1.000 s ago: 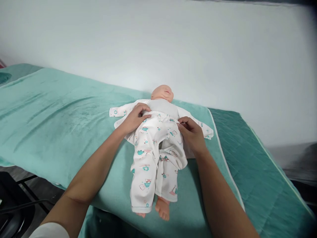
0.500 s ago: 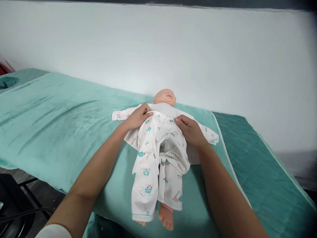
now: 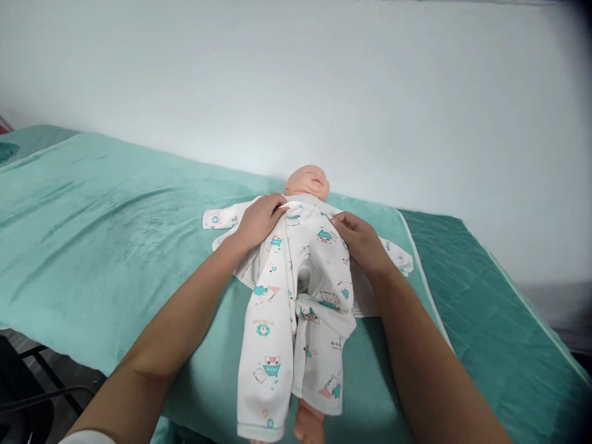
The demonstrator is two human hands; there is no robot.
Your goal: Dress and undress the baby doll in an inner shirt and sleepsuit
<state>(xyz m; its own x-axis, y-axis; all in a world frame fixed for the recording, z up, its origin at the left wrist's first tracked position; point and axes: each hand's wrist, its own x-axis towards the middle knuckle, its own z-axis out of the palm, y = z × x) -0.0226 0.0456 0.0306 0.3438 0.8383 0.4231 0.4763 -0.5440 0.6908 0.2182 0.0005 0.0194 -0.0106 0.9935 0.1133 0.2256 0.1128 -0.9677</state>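
Observation:
A baby doll lies on its back, head away from me, feet toward me. Printed white baby pants cover its legs and reach up over its belly. My left hand is closed on the left side of the waistband, near the doll's chest. On the opposite side, my right hand pinches the waistband's right edge. Beneath the pants, a matching white top lies spread, its sleeves stretched out to both sides. One bare foot pokes out below the right pant leg.
A light green blanket covers the bed under the doll. Darker green quilted bedding shows at the right. A white wall rises behind the bed. Black metal furniture stands at lower left.
The waistband has come slightly higher over the doll's belly, with both hands still on it. The view has shifted a little, and the doll's feet sit lower in the picture.

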